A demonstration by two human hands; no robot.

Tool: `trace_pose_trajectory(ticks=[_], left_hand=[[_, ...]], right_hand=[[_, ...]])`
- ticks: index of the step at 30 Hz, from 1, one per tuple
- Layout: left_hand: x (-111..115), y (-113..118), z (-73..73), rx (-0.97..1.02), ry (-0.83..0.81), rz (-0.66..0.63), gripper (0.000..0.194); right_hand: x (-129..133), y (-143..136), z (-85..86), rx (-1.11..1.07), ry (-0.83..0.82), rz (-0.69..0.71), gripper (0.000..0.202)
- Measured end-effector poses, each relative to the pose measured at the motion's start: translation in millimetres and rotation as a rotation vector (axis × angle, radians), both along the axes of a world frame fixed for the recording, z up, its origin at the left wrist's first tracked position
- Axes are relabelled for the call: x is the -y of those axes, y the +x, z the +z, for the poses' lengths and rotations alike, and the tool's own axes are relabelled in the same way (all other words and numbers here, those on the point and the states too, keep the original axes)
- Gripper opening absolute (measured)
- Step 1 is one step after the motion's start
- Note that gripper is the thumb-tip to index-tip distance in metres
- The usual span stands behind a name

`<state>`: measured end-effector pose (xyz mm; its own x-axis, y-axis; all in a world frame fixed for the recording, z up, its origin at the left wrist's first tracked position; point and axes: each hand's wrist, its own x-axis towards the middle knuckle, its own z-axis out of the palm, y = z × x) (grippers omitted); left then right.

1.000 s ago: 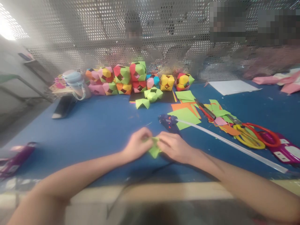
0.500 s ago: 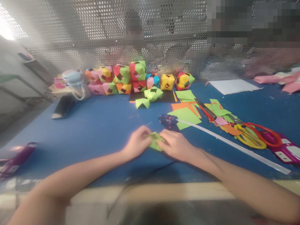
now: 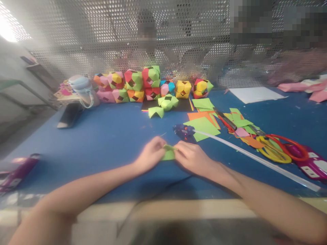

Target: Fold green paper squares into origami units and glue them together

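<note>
A small folded green paper (image 3: 168,154) is held between my two hands over the blue table (image 3: 107,136). My left hand (image 3: 151,153) pinches its left edge, and my right hand (image 3: 189,154) grips the right edge; some fingertips are hidden. Just beyond my right hand lies a dark blue glue gun (image 3: 184,131) with a long clear glue stick (image 3: 255,158) reaching right. Behind it rest green paper sheets (image 3: 204,126). Two folded green pieces, one open (image 3: 156,112) and one rounded (image 3: 168,102), sit farther back.
Colourful paper balls (image 3: 134,80) line the mesh panel (image 3: 102,34). To the left are a phone (image 3: 69,115) and a light blue bottle (image 3: 83,91). Yellow-handled scissors (image 3: 273,153), red-handled scissors (image 3: 301,148), paper scraps (image 3: 241,122) and a purple power strip (image 3: 315,165) lie right.
The green paper between my hands has changed shape: its pointed lower corner no longer shows, and a flatter lower edge faces me. Both hands remain in nearly the same place.
</note>
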<state>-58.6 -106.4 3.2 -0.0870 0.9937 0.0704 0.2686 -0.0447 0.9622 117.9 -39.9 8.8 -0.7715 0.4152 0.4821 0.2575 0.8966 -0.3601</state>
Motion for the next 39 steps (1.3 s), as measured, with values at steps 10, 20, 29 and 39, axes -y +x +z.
trace_pose_trajectory(ticks=[10,20,29,39], left_hand=[[2.8,8.0,11.5,-0.177,-0.039,-0.065,0.014],[2.8,9.7,12.4,-0.215,-0.012,-0.04,0.015],[2.3,10.1,13.6,-0.213,-0.03,-0.048,0.014],[0.5,9.6,12.2,-0.228,-0.044,-0.097,0.015]], right_hand=[[-0.3,0.8,0.0,0.044,0.023,-0.009,0.022],[-1.0,0.7,0.0,0.007,0.034,0.019,0.025],[-2.2,1.0,-1.4,-0.003,0.027,0.018,0.024],[-5.2,2.3,-7.2,0.081,0.095,0.013,0.028]])
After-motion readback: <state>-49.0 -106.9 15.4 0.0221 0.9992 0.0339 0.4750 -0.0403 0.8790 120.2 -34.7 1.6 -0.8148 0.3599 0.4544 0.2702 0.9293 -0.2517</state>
